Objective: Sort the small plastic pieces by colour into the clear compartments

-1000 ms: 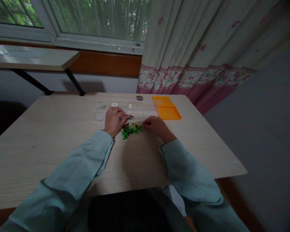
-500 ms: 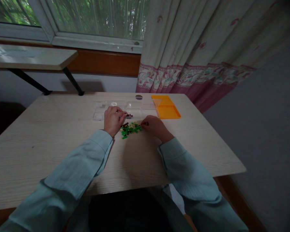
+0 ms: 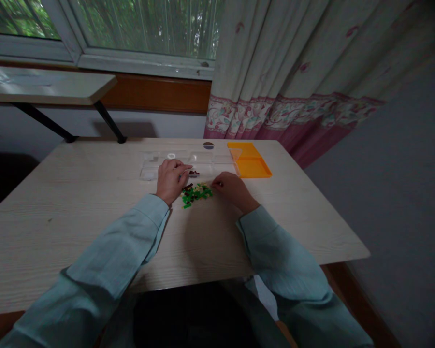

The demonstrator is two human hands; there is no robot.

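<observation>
A small heap of green, pale yellow and dark red building bricks point(image 3: 196, 193) lies on the table. Behind it stands a clear compartment box point(image 3: 202, 169), with several dark red bricks point(image 3: 194, 173) in a front compartment. My left hand point(image 3: 172, 181) rests at the box's front edge, its index finger stretched over that compartment and its thumb apart; nothing shows between them. At the heap's right edge, my right hand point(image 3: 235, 190) is closed in a pinch. Whatever its fingertips may hold is too small to make out.
A yellow two-part tray point(image 3: 252, 166) lies at the right end of the box, touching or overlapped by it. A raised shelf point(image 3: 50, 86) on black legs stands at the table's back left. Curtains point(image 3: 261, 111) hang behind the table point(image 3: 94, 217).
My left index finger has stretched slightly to the right over the compartment, and its gap to the thumb shows more. My right hand has barely moved at the heap.
</observation>
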